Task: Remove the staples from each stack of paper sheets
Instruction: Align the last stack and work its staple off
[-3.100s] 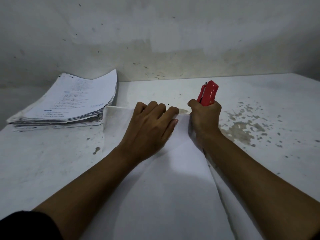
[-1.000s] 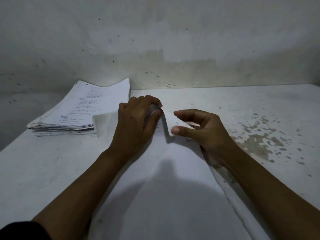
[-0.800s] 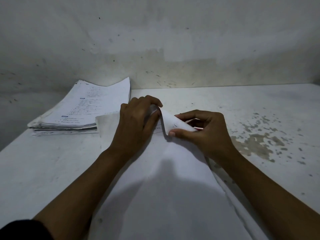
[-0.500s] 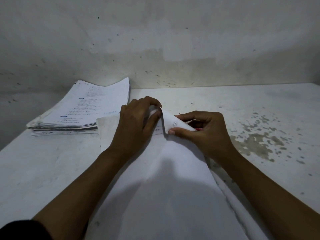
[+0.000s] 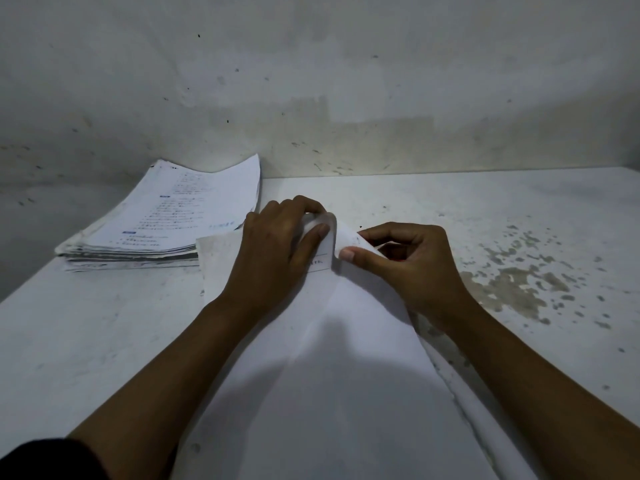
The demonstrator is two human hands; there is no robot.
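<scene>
A stapled stack of white sheets point(image 5: 346, 375) lies on the table in front of me, its far corner folded back and lifted. My left hand point(image 5: 277, 254) grips that raised corner from the left, fingers curled over the top and thumb under. From the right, my right hand point(image 5: 412, 268) pinches the same folded corner between thumb and forefinger. A sliver of red, likely the stapler, shows under the right palm. No staple can be seen.
A thick pile of printed sheets point(image 5: 166, 223) sits at the back left, against the wall. The white table point(image 5: 86, 323) has flaked, stained patches point(image 5: 512, 282) on its right side. A grey wall closes off the back.
Three seconds ago my right hand held the red stapler upright at the corner. It has since let it go and taken the folded corner in a pinch. Over the last half second little moves.
</scene>
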